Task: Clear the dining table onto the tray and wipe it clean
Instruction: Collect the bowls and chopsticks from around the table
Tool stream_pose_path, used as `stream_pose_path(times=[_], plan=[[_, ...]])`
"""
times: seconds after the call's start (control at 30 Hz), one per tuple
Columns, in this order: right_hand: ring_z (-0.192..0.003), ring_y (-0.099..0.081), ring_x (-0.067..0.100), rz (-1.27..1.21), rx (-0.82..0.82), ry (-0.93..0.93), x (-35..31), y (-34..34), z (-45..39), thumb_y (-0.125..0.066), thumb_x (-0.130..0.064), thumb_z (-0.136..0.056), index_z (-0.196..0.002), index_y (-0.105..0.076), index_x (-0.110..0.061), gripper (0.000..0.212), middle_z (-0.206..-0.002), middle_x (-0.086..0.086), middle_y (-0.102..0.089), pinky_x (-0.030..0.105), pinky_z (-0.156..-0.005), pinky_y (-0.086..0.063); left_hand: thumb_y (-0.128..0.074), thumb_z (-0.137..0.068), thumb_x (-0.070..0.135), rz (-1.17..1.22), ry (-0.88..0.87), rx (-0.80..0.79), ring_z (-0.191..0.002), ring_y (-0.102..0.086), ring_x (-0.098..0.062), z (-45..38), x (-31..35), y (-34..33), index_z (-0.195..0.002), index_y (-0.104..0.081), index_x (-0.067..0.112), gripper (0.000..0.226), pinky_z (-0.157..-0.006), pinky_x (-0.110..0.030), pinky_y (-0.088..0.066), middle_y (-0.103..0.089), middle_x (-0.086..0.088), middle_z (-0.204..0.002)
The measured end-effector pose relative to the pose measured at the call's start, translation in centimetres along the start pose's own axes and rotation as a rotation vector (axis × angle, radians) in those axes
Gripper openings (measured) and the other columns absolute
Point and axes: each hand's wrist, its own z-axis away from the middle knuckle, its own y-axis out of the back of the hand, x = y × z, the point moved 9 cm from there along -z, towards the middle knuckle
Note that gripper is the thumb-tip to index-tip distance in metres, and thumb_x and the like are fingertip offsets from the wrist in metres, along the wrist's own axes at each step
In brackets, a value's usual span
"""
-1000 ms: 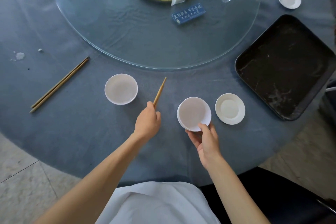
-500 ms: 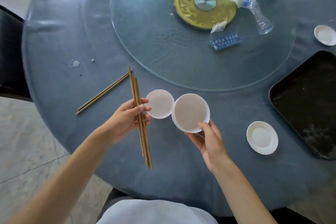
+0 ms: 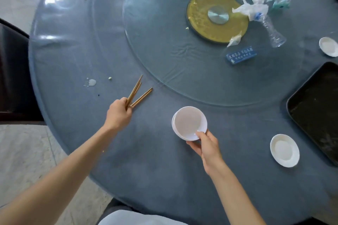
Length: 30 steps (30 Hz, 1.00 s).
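My right hand (image 3: 205, 147) holds two stacked white bowls (image 3: 189, 123) by the near rim, low over the blue tablecloth. My left hand (image 3: 118, 113) grips a pair of brown chopsticks (image 3: 134, 90) that point up and away. It sits on the near end of a second pair of chopsticks (image 3: 143, 96) lying on the cloth. A white saucer (image 3: 284, 150) lies right of the bowls. Another white saucer (image 3: 328, 46) sits at the far right. The black tray (image 3: 314, 104) lies at the right edge, partly out of view.
A glass turntable (image 3: 173, 42) with a gold hub (image 3: 217, 17) carries a crushed plastic bottle (image 3: 272, 29), crumpled wrappers (image 3: 250, 5) and a blue sign (image 3: 240, 57). A white spill (image 3: 91, 82) and crumbs mark the cloth at left. A dark chair (image 3: 12, 71) stands at the left.
My left hand carried its chopsticks left to the second pair on the cloth. The bowl in my right hand now sits stacked with the other white bowl.
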Motion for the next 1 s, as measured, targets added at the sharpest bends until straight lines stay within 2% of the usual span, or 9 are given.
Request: stream_pose_path(times=[0.1,0.2,0.33,0.47,0.57,0.67,0.73,0.83,1.0], plan=[[-0.114,-0.069,0.028,-0.032,0.08,-0.002,0.5,-0.1,-0.3,-0.055,-0.007,-0.099,-0.12,-0.071,-0.016,0.028,-0.115,0.002,-0.072,0.021,-0.07,-0.061,-0.057,-0.094,0.016,-0.128,-0.076,-0.042,-0.095,-0.057,-0.039,-1.5,0.3,-0.8,-0.1,-0.063,0.006,0.013,-0.077,-0.04,-0.043,-0.056,-0.015,-0.093],[-0.112,-0.069,0.029,-0.052,0.135,-0.02,1.2,-0.2,-0.6,-0.055,-0.007,-0.1,-0.122,-0.069,-0.012,0.026,-0.121,0.008,-0.07,0.022,-0.068,-0.061,-0.061,-0.092,0.017,-0.159,-0.11,-0.057,-0.098,-0.057,-0.041,-2.2,0.0,-1.3,-0.106,-0.066,0.007,0.018,-0.081,-0.044,-0.047,-0.056,-0.019,-0.1],[-0.116,-0.068,0.031,-0.075,0.169,-0.026,1.9,-0.1,-0.8,-0.058,-0.009,-0.099,-0.121,-0.068,-0.014,0.026,-0.123,0.009,-0.07,0.023,-0.069,-0.062,-0.066,-0.088,0.022,-0.233,-0.138,-0.068,-0.098,-0.056,-0.039,-2.4,-0.2,-1.5,-0.103,-0.061,0.008,0.021,-0.074,-0.045,-0.05,-0.055,-0.016,-0.1],[-0.088,-0.07,0.025,-0.08,0.175,-0.056,2.4,-0.3,-1.1,-0.063,-0.016,-0.099,-0.128,-0.062,-0.023,0.031,-0.111,0.007,-0.07,0.032,-0.071,-0.063,-0.064,-0.084,0.024,-0.288,-0.153,-0.049,-0.097,-0.057,-0.037,-2.5,0.1,-1.1,-0.101,-0.057,0.009,0.023,-0.071,-0.043,-0.049,-0.06,-0.015,-0.098],[-0.096,-0.069,0.024,-0.116,0.154,-0.087,2.9,-0.7,-1.4,-0.065,-0.024,-0.098,-0.131,-0.06,-0.029,0.034,-0.116,0.005,-0.066,0.038,-0.077,-0.061,-0.065,-0.079,0.019,-0.318,-0.131,-0.055,-0.092,-0.06,-0.038,-2.9,0.3,-1.2,-0.095,-0.052,0.007,0.023,-0.066,-0.04,-0.045,-0.064,-0.016,-0.095],[-0.112,-0.069,0.033,-0.224,0.089,-0.126,3.6,-1.5,-1.3,-0.064,-0.027,-0.098,-0.134,-0.058,-0.03,0.037,-0.128,0.009,-0.063,0.046,-0.084,-0.062,-0.065,-0.079,0.018,-0.364,-0.119,-0.098,-0.096,-0.06,-0.043,-3.1,0.7,-1.9,-0.091,-0.051,0.005,0.022,-0.071,-0.041,-0.047,-0.064,-0.021,-0.1],[-0.11,-0.071,0.041,-0.337,0.041,-0.134,3.9,-2.0,-1.3,-0.062,-0.022,-0.098,-0.137,-0.056,-0.026,0.04,-0.131,0.017,-0.063,0.051,-0.088,-0.061,-0.065,-0.08,0.019,-0.387,-0.118,-0.126,-0.098,-0.06,-0.044,-3.2,0.9,-2.4,-0.097,-0.054,0.002,0.026,-0.075,-0.041,-0.047,-0.062,-0.023,-0.105],[-0.107,-0.071,0.048,-0.407,0.014,-0.128,4.0,-2.2,-1.4,-0.057,-0.015,-0.097,-0.14,-0.054,-0.022,0.043,-0.134,0.024,-0.061,0.056,-0.093,-0.058,-0.065,-0.082,0.023,-0.391,-0.142,-0.196,-0.095,-0.06,-0.042,-3.0,1.2,-3.3,-0.097,-0.052,0.005,0.028,-0.072,-0.038,-0.044,-0.059,-0.019,-0.105],[-0.108,-0.07,0.051,-0.487,0.005,-0.121,4.7,-2.3,-1.0,-0.053,-0.01,-0.096,-0.139,-0.055,-0.017,0.044,-0.137,0.032,-0.058,0.052,-0.088,-0.062,-0.055,-0.087,0.026,-0.35,-0.256,-0.286,-0.083,-0.055,-0.035,-2.0,2.0,-4.1,-0.09,-0.044,0.009,0.02,-0.073,-0.038,-0.044,-0.049,-0.009,-0.091]])
